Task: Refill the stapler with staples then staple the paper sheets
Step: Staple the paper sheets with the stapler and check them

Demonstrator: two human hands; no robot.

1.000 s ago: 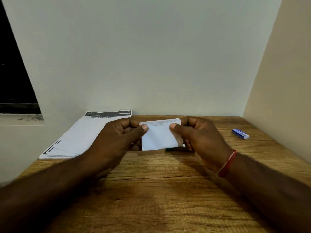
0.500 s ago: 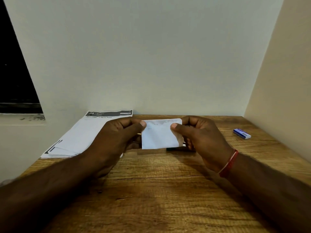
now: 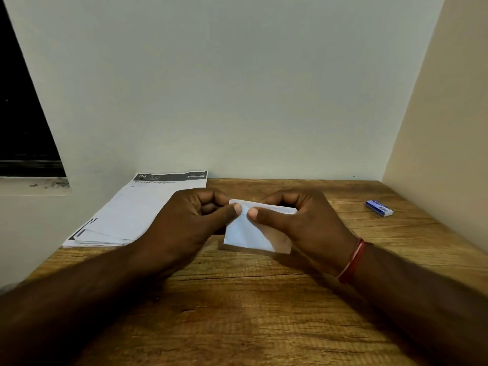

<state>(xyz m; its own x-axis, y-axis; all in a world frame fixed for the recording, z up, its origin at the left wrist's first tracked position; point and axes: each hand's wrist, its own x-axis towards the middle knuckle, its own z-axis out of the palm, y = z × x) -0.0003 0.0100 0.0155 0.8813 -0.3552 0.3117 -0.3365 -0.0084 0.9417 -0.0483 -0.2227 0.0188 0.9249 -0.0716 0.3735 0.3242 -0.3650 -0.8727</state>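
Observation:
A small folded white paper [image 3: 247, 233] is held upright over the middle of the wooden table [image 3: 237, 313]. My left hand [image 3: 192, 220] pinches its top edge from the left and my right hand [image 3: 298, 220] pinches it from the right, the thumbs almost touching. A stack of printed paper sheets [image 3: 137, 210] lies at the back left. A small blue staple box [image 3: 379, 208] lies at the back right. The stapler is hidden behind the paper and my hands.
A pale wall rises directly behind the table, and a beige side wall closes off the right. A dark window opening [image 3: 21, 128] with a ledge sits at the left. A red thread band [image 3: 352, 260] circles my right wrist.
Both thumbs have slid toward each other along the paper's top edge, and the paper's lower edge now hangs closer to the table. The dark stapler edge beneath it is no longer visible.

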